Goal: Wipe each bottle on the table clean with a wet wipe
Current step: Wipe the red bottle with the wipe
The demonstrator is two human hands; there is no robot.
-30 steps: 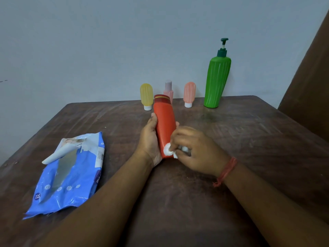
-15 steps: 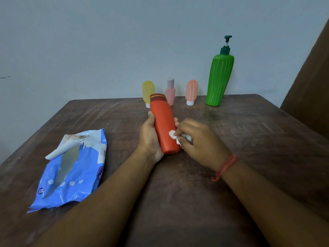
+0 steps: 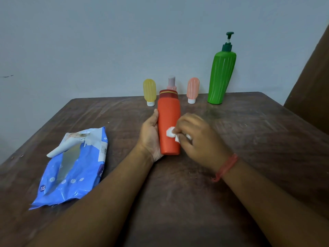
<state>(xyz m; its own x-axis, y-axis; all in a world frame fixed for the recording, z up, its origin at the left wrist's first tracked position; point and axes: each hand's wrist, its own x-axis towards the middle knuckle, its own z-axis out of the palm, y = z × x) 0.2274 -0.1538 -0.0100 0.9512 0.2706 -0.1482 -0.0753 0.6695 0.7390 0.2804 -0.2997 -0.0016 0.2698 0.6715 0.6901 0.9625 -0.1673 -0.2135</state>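
Observation:
My left hand [image 3: 150, 135] grips an orange bottle [image 3: 168, 118] from its left side, holding it over the middle of the brown table [image 3: 258, 139] with its cap pointing away from me. My right hand [image 3: 197, 138] pinches a bunched white wet wipe [image 3: 171, 132] and presses it against the bottle's lower right side. Along the table's far edge stand a small yellow bottle [image 3: 149, 91], a pink bottle with a pale cap [image 3: 172, 83] partly hidden behind the orange one, a small salmon bottle [image 3: 192, 90] and a tall green pump bottle [image 3: 221, 75].
A blue pack of wet wipes [image 3: 74, 168] lies on the table's left side with its flap peeled open. A grey wall rises behind the table. A dark brown panel [image 3: 313, 82] stands at the right.
My right hand has slid the wipe from the orange bottle's base up along its side. The view has shifted slightly.

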